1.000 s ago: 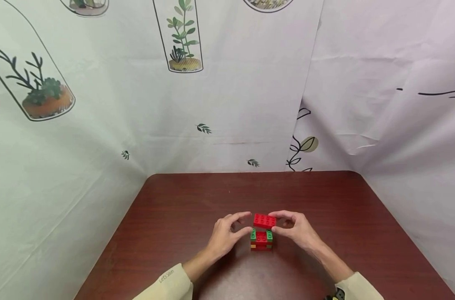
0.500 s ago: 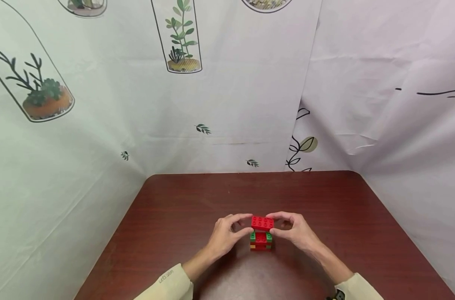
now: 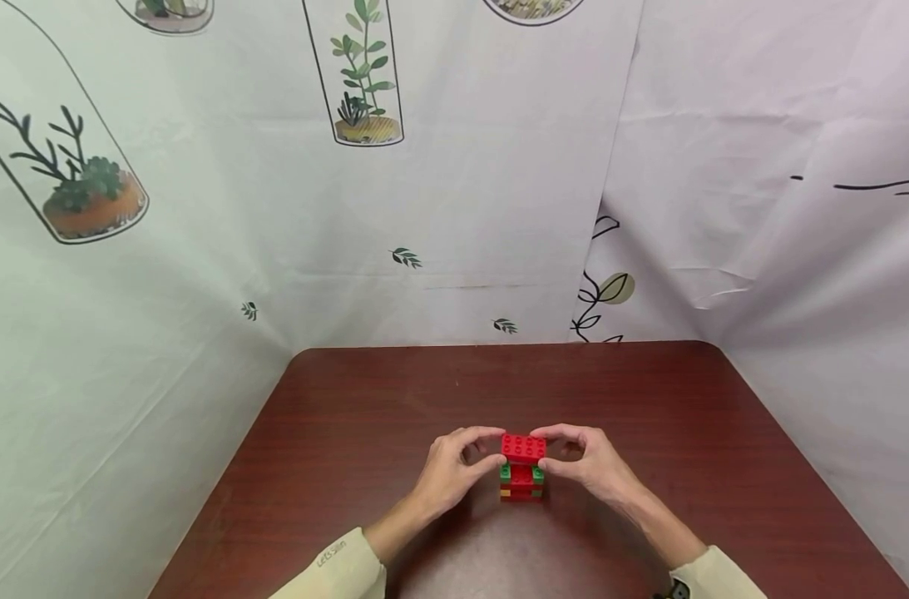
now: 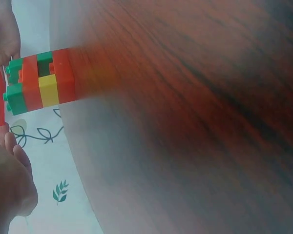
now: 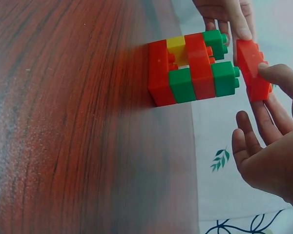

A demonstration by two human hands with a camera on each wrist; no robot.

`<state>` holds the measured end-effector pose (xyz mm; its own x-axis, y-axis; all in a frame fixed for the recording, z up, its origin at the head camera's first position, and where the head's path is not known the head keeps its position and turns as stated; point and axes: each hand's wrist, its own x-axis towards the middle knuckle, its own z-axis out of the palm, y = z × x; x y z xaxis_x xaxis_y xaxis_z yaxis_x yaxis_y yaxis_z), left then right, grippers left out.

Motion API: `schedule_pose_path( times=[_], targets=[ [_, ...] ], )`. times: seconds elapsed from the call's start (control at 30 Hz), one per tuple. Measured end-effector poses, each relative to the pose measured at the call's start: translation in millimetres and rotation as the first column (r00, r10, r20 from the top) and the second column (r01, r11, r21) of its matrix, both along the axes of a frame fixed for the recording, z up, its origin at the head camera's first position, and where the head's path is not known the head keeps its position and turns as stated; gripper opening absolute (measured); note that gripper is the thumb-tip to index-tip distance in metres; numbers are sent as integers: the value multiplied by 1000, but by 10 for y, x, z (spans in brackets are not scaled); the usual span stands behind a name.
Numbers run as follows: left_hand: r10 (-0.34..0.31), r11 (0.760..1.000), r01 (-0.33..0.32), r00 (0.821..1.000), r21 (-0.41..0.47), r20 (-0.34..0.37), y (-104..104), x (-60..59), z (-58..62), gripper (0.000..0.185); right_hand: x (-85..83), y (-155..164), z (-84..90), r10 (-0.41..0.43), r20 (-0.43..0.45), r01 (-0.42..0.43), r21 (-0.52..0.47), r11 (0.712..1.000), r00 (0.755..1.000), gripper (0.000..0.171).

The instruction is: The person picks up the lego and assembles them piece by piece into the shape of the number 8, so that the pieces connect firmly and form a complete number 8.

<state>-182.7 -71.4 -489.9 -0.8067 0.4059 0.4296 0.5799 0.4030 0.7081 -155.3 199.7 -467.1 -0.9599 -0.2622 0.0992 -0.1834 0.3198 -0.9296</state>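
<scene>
Two hands hold one flat red brick [image 3: 524,448] between them, just above a small stack of bricks [image 3: 521,482] that stands on the dark wooden table [image 3: 349,433], toward 6 o'clock of the tabletop in the head view. The left hand [image 3: 448,467] has thumb and forefinger pinched on the brick's 9 o'clock end, and the right hand [image 3: 590,462] pinches the 3 o'clock end the same way, the other fingers loosely curled. In the right wrist view the red brick [image 5: 252,69] sits close over the studs of the stack [image 5: 191,67] with a narrow gap left, so it looks not yet pressed home. The stack shows red, green and yellow layers with two green bricks uppermost. I judge the step in hand to be seating the brick on the top; the next move seems to call for lining it squarely over the green studs and pressing down evenly from both ends. Small grey lettering shows on the left sleeve [image 3: 333,552], too small to read surely.
</scene>
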Motion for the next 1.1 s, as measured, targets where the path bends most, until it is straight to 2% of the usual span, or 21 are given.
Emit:
schedule_pose_path(
  times=[0.53,1.1],
  targets=[
    [4,1000,-4,1000,5,16,-8,59,-21,33,31,30,-94,-50,-50,53,44,998,997,39],
    [20,999,-20,999,-26,-26,-26,90,-65,33,75,9,-110,-52,-99,61,93,994,994,35]
  ],
)
